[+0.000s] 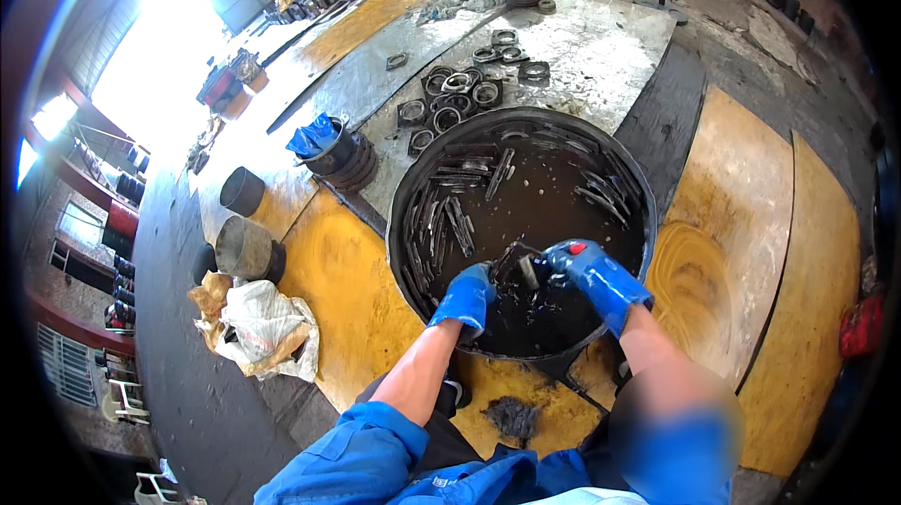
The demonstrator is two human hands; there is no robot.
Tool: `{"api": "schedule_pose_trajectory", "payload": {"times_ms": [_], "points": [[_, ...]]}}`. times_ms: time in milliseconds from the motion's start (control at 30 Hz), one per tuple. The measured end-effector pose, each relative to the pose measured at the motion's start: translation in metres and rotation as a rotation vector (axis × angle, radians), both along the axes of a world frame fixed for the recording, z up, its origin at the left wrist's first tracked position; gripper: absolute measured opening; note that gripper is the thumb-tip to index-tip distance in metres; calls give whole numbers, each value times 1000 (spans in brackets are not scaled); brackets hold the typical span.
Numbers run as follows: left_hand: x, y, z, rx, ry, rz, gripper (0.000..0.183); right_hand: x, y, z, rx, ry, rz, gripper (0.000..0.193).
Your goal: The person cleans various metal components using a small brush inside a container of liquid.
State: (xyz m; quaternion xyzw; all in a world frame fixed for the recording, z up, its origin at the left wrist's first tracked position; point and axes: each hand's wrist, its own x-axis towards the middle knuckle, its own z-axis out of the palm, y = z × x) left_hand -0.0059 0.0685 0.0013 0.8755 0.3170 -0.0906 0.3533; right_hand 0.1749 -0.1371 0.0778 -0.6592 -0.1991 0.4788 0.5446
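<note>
A wide round metal tub point(398, 233) of dark, murky liquid stands in front of me. My left hand point(469, 297), in a blue rubber glove, is closed round a dark, wet metal piece point(509, 264) above the liquid at the tub's near side. My right hand point(580, 268), gloved the same way, is closed on a short tool with a pale blunt end point(530, 272), which meets the piece; blur hides its kind. A small red spot shows at the right glove's fingers. Long dark strips point(458, 225) lie stacked inside the tub's left side, and more strips point(603, 195) at its right.
Beyond the tub sit several dark ring-holed metal parts point(458, 83). Left of it stand a bucket point(330, 153) holding a blue bag, open cylinders point(246, 247) and a white sack point(267, 322). Yellow boards point(723, 223) cover the floor; a dark clump point(512, 418) lies near my feet.
</note>
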Motion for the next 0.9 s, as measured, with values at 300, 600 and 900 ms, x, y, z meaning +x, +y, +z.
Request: {"api": "schedule_pose_trajectory", "payload": {"times_ms": [300,600,900], "points": [[-10,24,-20,-444,-133,216,37,-22,32,-50,71,-151,-261,22],[-10,-8,49,-887,-494,250,36,-72,15,-55,203,-662,-171,24],[-8,2,45,-762,-371,293,42,-103,6,-29,260,-937,241,31]]}}
